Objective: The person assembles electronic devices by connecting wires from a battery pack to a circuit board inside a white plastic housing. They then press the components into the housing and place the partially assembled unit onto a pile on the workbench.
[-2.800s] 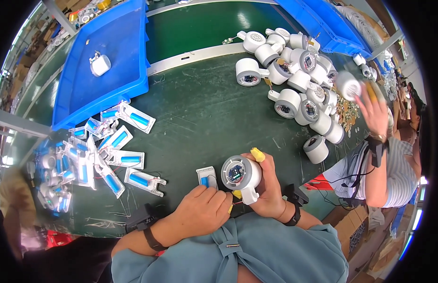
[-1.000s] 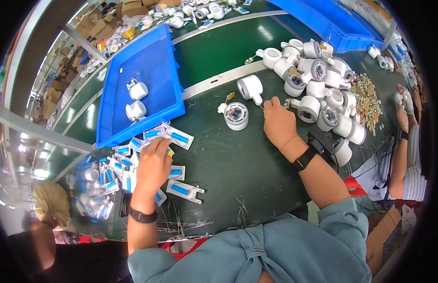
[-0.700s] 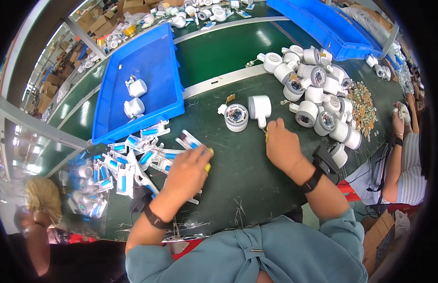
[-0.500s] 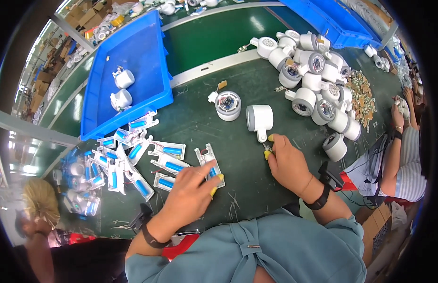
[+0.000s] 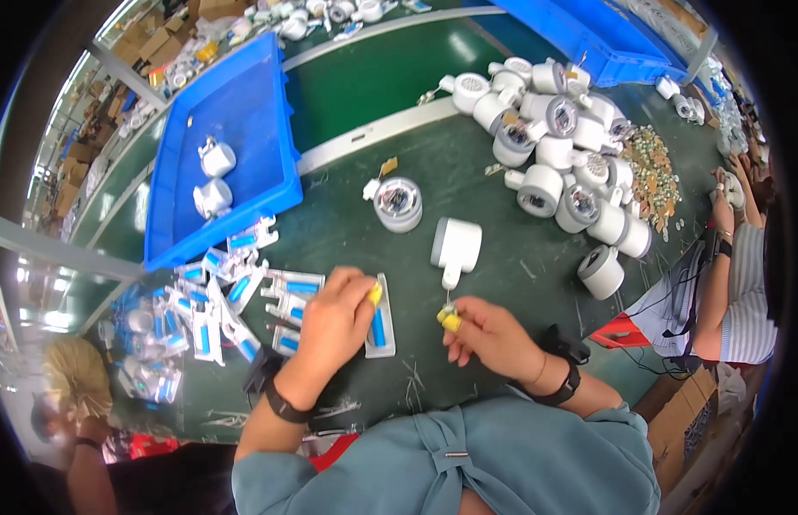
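A white cylindrical housing (image 5: 458, 246) with a grey rim lies on its side in front of me, its short stem toward me. Thin wires (image 5: 449, 299) run from that stem to my right hand (image 5: 495, 340), whose yellow-covered fingertips pinch their end. My left hand (image 5: 332, 316), also with yellow fingertip covers, closes on the upper end of a white handle shell (image 5: 382, 349). A blue cylindrical battery (image 5: 378, 326) sits inside this shell; my fingers hide its top part. Beyond the housing, another round housing (image 5: 398, 204) stands with its circuit side up.
Several battery-fitted shells (image 5: 206, 330) lie to the left, below a blue tray (image 5: 287, 193) holding two housings. A heap of white housings (image 5: 553, 154) and a pile of small parts (image 5: 652, 172) are at right. A co-worker's arm (image 5: 716, 283) shows at far right.
My left hand has moved up along the shell to its upper end. My right hand has drawn down and left, and the housing's wires now show stretched between stem and fingertips.
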Available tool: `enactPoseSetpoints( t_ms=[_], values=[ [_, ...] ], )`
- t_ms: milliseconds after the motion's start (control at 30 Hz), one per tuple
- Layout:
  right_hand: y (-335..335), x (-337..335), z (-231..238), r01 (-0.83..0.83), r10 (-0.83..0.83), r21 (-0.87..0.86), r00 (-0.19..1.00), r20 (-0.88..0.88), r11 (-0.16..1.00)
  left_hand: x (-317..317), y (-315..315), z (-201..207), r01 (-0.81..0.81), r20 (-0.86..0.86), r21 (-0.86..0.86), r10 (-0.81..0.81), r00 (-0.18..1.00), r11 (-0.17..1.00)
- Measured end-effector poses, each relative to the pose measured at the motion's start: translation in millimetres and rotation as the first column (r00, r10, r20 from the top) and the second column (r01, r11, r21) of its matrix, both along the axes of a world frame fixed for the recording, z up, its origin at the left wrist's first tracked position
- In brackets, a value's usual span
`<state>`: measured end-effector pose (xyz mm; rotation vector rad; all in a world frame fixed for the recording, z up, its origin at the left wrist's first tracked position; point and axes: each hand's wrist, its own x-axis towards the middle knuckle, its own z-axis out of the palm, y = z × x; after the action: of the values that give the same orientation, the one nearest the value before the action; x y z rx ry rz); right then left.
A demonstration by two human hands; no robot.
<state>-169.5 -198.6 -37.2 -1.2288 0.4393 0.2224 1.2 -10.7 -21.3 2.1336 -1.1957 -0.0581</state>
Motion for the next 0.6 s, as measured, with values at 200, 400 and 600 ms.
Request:
enactPoseSetpoints(
  t_ms=[200, 400, 600],
  values=[
    [5.7, 3.3, -1.3, -0.010, 0.009, 0.066, 1.000, 0.021, 0.998, -20.3, 19.3, -26.2, -0.052, -0.578, -0.220, -0.087, 0.812, 0.974],
    [7.8, 9.0, 5.1, -0.048, 0.050, 0.070, 0.998, -0.023, 0.996, -41.4, 10.8, -24.6, -0.086, -0.508, -0.111, 0.018, 0.861, 0.990],
    [10.8, 8.2, 1.1, -0.053, 0.053, 0.060, 0.999, -0.010, 0.997, -47.1, 2.6, -20.2, 0.099, 0.264, -0.043, -0.084, 0.961, 0.994]
  ],
)
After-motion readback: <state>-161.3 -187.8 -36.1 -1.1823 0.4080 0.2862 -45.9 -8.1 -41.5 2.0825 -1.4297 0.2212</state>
